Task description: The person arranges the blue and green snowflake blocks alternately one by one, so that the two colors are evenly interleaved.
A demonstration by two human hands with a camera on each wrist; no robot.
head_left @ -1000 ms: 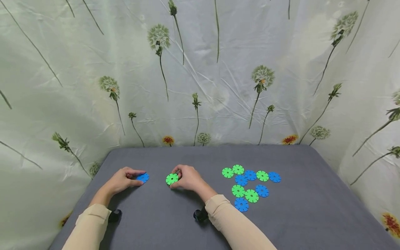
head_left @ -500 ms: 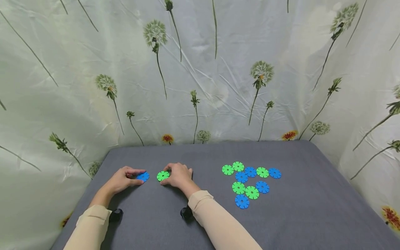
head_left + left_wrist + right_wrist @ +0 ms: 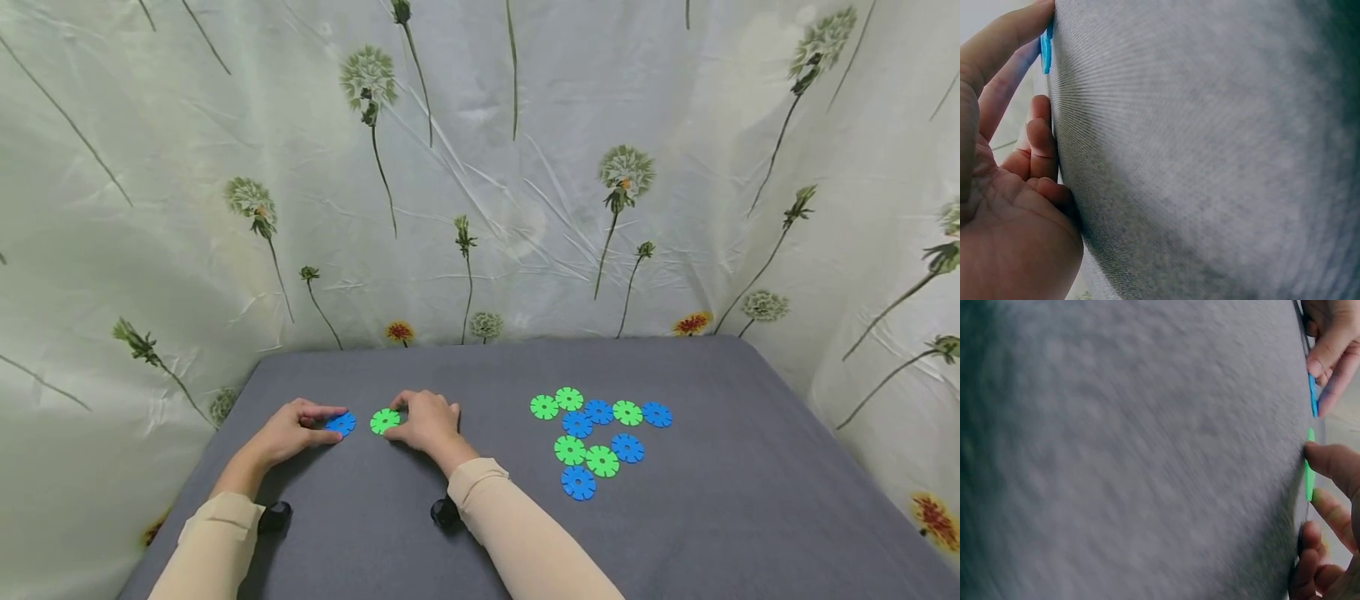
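At the left of the table my left hand (image 3: 285,431) pinches a blue notched disc (image 3: 342,424) between thumb and forefinger. The same blue disc (image 3: 1045,53) shows edge-on in the left wrist view, by the fingertips. To its right, my right hand (image 3: 429,425) pinches a green notched disc (image 3: 384,422) by its edges. In the right wrist view the green disc (image 3: 1310,464) lies against the cloth surface, a small gap away from the blue disc (image 3: 1313,394).
A grey cloth covers the table (image 3: 480,517). Towards the right lie several loose discs, such as a green disc (image 3: 602,461) and a blue disc (image 3: 578,482). A flower-printed curtain (image 3: 480,167) hangs behind the table.
My right hand has moved left with the green disc, bringing it close to the blue one. The left hand has kept its place and hold.
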